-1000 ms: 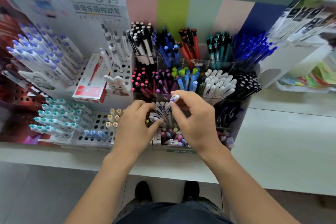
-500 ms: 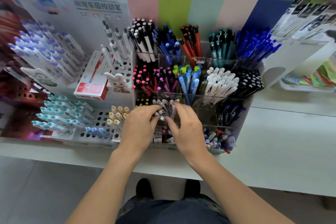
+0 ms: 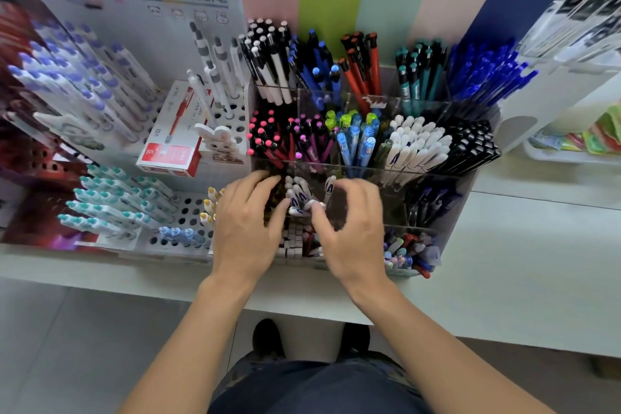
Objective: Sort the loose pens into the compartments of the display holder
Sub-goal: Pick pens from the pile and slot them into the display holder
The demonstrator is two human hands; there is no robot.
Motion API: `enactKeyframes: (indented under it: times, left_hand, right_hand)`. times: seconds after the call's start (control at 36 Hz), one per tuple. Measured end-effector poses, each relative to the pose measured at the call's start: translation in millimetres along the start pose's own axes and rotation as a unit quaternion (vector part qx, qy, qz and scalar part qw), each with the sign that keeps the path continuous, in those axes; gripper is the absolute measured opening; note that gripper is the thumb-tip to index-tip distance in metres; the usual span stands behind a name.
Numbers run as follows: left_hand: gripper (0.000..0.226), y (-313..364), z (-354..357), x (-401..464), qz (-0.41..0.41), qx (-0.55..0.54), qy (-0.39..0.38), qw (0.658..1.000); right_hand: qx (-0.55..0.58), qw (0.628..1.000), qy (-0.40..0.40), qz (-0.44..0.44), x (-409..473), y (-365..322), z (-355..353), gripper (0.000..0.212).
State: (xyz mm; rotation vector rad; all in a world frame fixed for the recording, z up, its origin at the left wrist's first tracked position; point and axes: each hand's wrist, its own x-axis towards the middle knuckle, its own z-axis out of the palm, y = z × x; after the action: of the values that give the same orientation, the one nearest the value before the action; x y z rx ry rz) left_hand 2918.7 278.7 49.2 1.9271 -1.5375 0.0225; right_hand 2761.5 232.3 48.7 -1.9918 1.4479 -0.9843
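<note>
A clear acrylic display holder [image 3: 393, 208] stands on the white shelf, its tiered compartments packed with pens sorted by colour. In a front-row compartment stands a bunch of white pens [image 3: 298, 196] with blue markings. My left hand [image 3: 248, 228] curls over the left side of that bunch, its thumb pressed against the pens. My right hand [image 3: 351, 228] curls in from the right, thumb tip on a white cap. Its blurred fingers arch over one white pen [image 3: 329, 186] standing slightly apart. The compartment's floor is hidden by both hands.
A perforated white rack [image 3: 188, 212] of teal and purple capped pens stands at the left, with a red pen box [image 3: 171, 151] on it. Mixed small items [image 3: 410, 252] fill the holder's front right bin. Bare shelf [image 3: 524, 262] lies to the right.
My hands spread a little apart around the white pens. The one my right hand held up a second ago now stands in the compartment. The view moved closer.
</note>
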Motion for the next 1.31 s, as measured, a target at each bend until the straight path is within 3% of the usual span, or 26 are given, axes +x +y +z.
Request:
enactKeyframes:
  times: [0.11, 0.25, 0.33, 0.5, 0.69, 0.78, 0.86, 0.94, 1.0, 1.11, 1.19, 1.31]
  left_hand:
    - [0.039, -2, 0, -5, 0.024, 0.003, -0.026, 0.999]
    - [0.035, -6, 4, -9, 0.052, 0.060, -0.037, 0.996]
    - [0.033, -5, 4, -7, 0.059, 0.083, -0.010, 0.995]
    - [0.030, 3, 4, -4, 0.042, 0.044, -0.020, 0.998]
    - [0.030, 9, 7, -9, 0.042, 0.038, -0.011, 0.998]
    - [0.031, 6, 12, -12, 0.047, 0.058, -0.005, 0.997]
    - [0.032, 5, 14, -14, 0.050, 0.060, -0.002, 0.997]
    - [0.032, 6, 13, -13, 0.057, 0.053, -0.003, 0.997]
    - [0.033, 10, 11, -10, 0.061, 0.046, -0.005, 0.997]
    - [0.033, 27, 9, -5, 0.077, 0.034, 0.009, 0.996]
    - [0.030, 44, 17, -4, 0.120, 0.021, 0.012, 0.992]
    - [0.027, 65, 34, 1, 0.174, -0.013, -0.017, 0.984]
  right_hand:
    - [0.063, 0.990, -0.058, 0.110, -1, 5, 2, 0.074]
    - [-0.077, 0.992, -0.097, -0.034, 4, -7, 22, 0.050]
    - [-0.080, 0.986, -0.109, -0.101, 8, -20, 33, 0.058]
    - [0.078, 0.992, -0.097, -0.017, 14, -12, 24, 0.057]
    - [-0.093, 0.988, -0.095, -0.079, 4, 12, 27, 0.046]
    - [-0.212, 0.966, -0.098, -0.113, 2, 3, 33, 0.052]
    - [-0.317, 0.937, -0.080, -0.121, 2, -12, 33, 0.037]
    - [-0.358, 0.921, -0.092, -0.124, 6, -18, 28, 0.032]
    - [-0.330, 0.931, -0.109, -0.110, 11, -15, 16, 0.024]
    - [-0.204, 0.973, 0.032, -0.100, 16, 2, -30, 0.020]
    - [-0.206, 0.967, 0.129, -0.080, 14, 38, -63, 0.021]
    - [-0.218, 0.958, 0.187, 0.009, 11, 76, -82, 0.047]
